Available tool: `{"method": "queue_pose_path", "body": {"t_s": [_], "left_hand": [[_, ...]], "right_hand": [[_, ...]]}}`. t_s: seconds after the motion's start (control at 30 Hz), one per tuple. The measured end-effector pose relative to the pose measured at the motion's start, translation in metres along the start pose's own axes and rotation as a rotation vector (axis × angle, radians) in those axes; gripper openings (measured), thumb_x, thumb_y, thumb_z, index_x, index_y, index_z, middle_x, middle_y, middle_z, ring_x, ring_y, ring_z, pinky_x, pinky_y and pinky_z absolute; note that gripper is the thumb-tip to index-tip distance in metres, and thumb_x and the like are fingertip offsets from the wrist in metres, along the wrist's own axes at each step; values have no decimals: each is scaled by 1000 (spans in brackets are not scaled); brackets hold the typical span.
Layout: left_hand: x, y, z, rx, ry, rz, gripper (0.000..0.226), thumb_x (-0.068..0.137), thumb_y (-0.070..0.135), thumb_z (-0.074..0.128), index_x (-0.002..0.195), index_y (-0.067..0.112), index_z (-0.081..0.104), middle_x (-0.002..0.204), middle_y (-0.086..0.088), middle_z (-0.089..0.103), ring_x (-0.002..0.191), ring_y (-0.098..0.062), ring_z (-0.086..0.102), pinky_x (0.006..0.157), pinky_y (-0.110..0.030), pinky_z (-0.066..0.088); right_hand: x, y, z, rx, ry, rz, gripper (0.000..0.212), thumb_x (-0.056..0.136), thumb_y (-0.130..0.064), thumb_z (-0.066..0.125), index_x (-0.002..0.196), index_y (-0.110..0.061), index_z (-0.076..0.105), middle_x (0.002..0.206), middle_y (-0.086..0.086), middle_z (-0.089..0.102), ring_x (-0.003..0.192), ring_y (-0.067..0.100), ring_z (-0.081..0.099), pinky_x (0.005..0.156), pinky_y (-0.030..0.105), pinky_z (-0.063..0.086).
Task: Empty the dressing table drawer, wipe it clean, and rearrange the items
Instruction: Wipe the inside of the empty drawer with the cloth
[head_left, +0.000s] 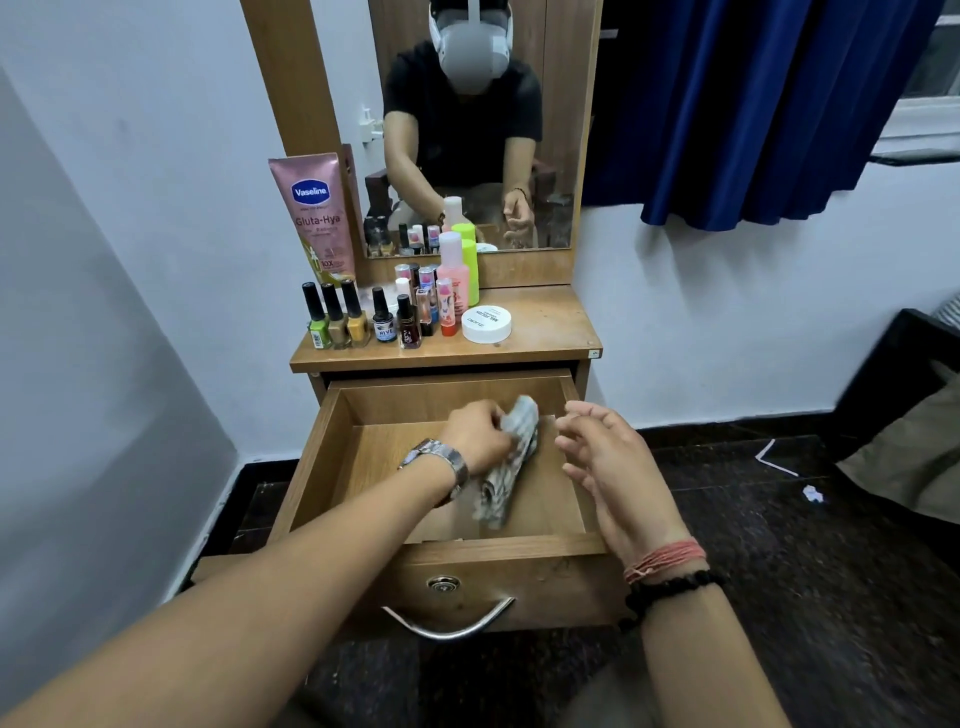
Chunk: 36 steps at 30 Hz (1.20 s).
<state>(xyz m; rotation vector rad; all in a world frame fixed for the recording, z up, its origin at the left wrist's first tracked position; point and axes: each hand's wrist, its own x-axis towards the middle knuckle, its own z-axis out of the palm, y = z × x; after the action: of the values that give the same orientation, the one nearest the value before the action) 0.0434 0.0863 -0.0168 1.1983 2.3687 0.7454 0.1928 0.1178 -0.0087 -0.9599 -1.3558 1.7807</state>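
- Drawer first: the pulled-out brown wooden drawer (540, 545) of the dressing table sits mid-frame, with a curved silver metal handle (449, 623) and a round keyhole on its front panel.
- Left hand (475, 434), wearing a silver metal wristwatch (439, 457), is inside the drawer with its fingers curled tight around a crumpled grey-and-white patterned cloth (511, 462). The cloth trails down toward 6 o'clock and touches the drawer floor.
- Right hand (605, 457) hovers at 3 o'clock of the cloth, over the drawer's right wall, fingers loose and spread, holding nothing. Red thread and black bead bracelets (667, 569) are on that wrist.
- Up at 12 o'clock, the wooden tabletop (550, 322) is carrying the stuff: a row of small nail polish bottles with black caps (337, 317), some lip balm sticks (423, 291), a pink plastic bottle with a white cap (451, 270), a neon green bottle (470, 260) just behind it, and a flat round white jar (487, 323) at the right end.
- A tall pink Vaseline lotion tube (314, 213) stands upright at about 10 o'clock of the bottles, against the mirror frame.
- Mirror (472, 130) shows the person's reflection, and a dark blue curtain (753, 104) hangs at 2 o'clock.
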Motion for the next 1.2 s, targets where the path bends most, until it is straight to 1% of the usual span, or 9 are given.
{"method": "queue_pose_path", "body": {"t_s": [0.13,0.2,0.27,0.4,0.5,0.6,0.77,1.0,1.2], "left_hand": [[-23,8,-14,-642,-13,-106,12,86,9,57,98,11,59,101,-13,68,88,-27,66,81,-40,55],[-46,15,-17,-956,-132,-95,10,89,4,55,95,12,57,95,-13,67,79,-21,65,72,-35,55],[-68,15,-22,-1081,-251,-34,6,93,13,54,97,13,59,97,-8,70,85,-17,68,73,-30,56],[-98,-10,-30,-601,-83,224,12,94,27,54,102,21,62,99,7,70,96,-9,64,88,-28,51],[-117,-38,-34,-81,125,243,11,93,34,51,96,29,60,89,14,65,84,-4,60,76,-27,49],[-126,-52,-25,237,278,172,21,93,43,40,97,29,55,84,8,65,80,-17,62,59,-27,39],[-131,-51,-17,296,350,170,26,95,46,30,96,27,47,77,5,63,68,-19,62,53,-27,37],[-132,-54,-19,284,310,201,25,97,44,28,96,28,48,83,7,60,71,-15,58,58,-30,44],[-130,-54,-19,261,305,209,23,97,42,29,92,28,47,82,8,58,71,-12,54,62,-30,47]], "right_hand": [[-4,3,13,-185,-269,4,43,87,-22,66,126,-21,48,116,-2,63,89,2,68,68,17,53],[-7,1,13,-270,-350,-45,66,76,-18,77,131,-29,41,118,-6,62,99,5,66,78,24,56],[-9,-1,13,-282,-360,-99,63,74,-3,73,126,-26,45,116,1,64,104,13,65,88,37,56],[-10,-4,14,-115,-237,24,40,88,10,48,118,-17,53,115,18,64,98,29,67,81,41,57],[-3,-8,15,191,-205,352,42,88,17,34,119,-5,51,109,28,63,89,39,65,69,49,55],[6,-9,18,351,-142,556,39,85,17,24,113,7,50,103,35,61,91,48,59,77,58,47],[28,5,39,317,61,632,48,88,13,22,134,9,36,138,35,40,128,47,41,109,56,30],[67,1,68,223,202,509,49,90,12,26,134,-2,41,140,24,42,124,37,48,100,50,40],[89,-4,84,70,156,529,51,87,8,24,136,7,36,135,29,44,118,41,52,97,50,45]]}}
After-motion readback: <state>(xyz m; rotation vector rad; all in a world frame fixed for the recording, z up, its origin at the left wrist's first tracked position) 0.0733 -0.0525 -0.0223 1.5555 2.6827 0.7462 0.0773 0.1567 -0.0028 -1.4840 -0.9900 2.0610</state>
